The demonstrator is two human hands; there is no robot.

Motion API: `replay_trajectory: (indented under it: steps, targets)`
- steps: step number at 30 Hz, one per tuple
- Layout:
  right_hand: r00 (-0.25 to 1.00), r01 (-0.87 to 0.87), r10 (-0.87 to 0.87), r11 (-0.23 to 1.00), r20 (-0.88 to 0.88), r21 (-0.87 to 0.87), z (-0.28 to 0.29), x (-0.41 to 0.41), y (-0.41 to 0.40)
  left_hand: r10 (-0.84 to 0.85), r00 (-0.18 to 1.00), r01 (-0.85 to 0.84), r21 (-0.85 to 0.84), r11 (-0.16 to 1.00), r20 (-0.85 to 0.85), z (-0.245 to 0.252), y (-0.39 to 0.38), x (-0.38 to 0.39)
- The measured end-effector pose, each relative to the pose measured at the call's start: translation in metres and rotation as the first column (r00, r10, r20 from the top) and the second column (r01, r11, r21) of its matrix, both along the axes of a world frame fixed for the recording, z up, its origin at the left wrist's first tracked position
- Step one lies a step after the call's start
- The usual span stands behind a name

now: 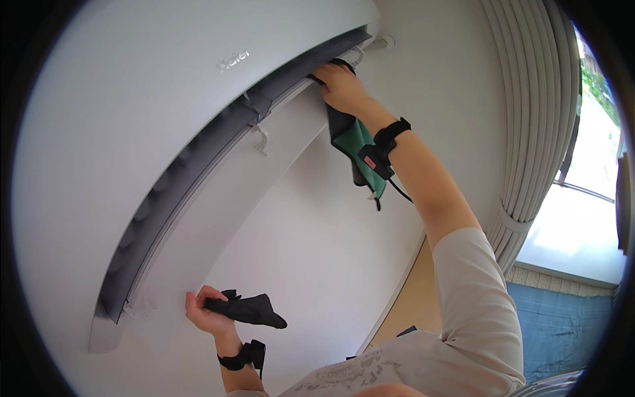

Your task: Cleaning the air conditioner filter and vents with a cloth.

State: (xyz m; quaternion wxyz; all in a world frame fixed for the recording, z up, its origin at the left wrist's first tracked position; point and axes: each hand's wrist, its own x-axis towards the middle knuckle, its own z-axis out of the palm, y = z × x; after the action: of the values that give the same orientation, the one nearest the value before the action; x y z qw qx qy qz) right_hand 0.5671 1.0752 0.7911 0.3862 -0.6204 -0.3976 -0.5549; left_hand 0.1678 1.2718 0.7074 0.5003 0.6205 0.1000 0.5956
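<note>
A white Haier wall-mounted air conditioner [163, 94] fills the upper left, its long dark outlet slot [198, 144] exposed. At the slot's far end, my right hand [342, 89] presses a green and black cloth [354, 139] against the lower edge; the cloth hangs down below the wrist, and the fingertips are partly hidden. Lower left, near the unit's underside, my left hand [211, 312] holds a crumpled black cloth item [253, 310], perhaps a glove. Both wrists wear black straps with small devices and cables.
White plastic louver clips [261, 140] stick out along the slot's lower edge. A pale wall [297, 238] lies below the unit. To the right hang a grey-beige curtain [526, 114] and a bright window [595, 164], with a blue cover [560, 327] beneath.
</note>
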Motion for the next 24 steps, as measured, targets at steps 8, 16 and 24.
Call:
replay_trajectory:
  steps: [8, 16, 24]
  targets:
    - [0.969, 0.168, -0.180, 0.982, -0.168, -0.083, -0.022, 0.060, 0.001, 0.010, 0.997, -0.010, 0.002, 1.000, 0.074, -0.046, 0.037, -0.014]
    - [0.758, 0.440, -0.550, 0.828, -0.351, -0.348, 0.009, 0.069, 0.003, -0.034, 0.998, 0.039, -0.087, 0.995, 0.060, -0.042, 0.032, -0.021]
    - [0.755, 0.385, -0.492, 0.868, -0.434, -0.314, 0.008, 0.044, 0.003, -0.030, 0.999, 0.031, -0.044, 0.999, 0.027, -0.034, 0.021, -0.019]
